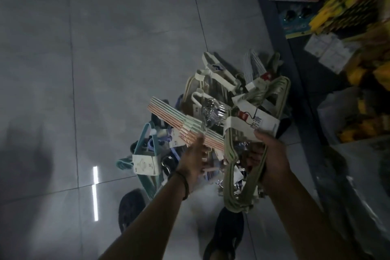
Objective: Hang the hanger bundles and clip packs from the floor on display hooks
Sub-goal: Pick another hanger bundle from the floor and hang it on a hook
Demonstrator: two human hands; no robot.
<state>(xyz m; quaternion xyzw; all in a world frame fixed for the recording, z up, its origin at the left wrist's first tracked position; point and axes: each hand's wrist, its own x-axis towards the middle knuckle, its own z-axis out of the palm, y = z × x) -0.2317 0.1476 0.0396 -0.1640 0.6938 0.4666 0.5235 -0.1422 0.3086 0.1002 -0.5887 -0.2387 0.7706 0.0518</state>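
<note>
Early stage: grips olive-green banded plastic hanger bundle (231,183) in right hand (271,154), clasps pink-and-mint hanger bundle (168,116) in left hand (193,158); leaves tangled floor pile (217,82) unhung.

Two hanger bundles up in the hands, the rest heaped below.

From my feed, the peach and pale-green hanger bundle (185,124), slim plastic bars stacked tight, slants from far left to near right, held by the left hand (194,160). Just right of it, the olive-green hanger bundle (234,181), wrapped in a white paper band with a red tag, hangs down from the right hand (272,154). On the grey tiled floor (105,69) beneath lie a teal hanger bundle (147,160) with a white card sleeve at near left, cream hanger bundles (213,74) at the far side, a dull green hanger bundle (278,88) at far right, and a clear pack of metal clips (213,110) in the middle, partly hidden.
</note>
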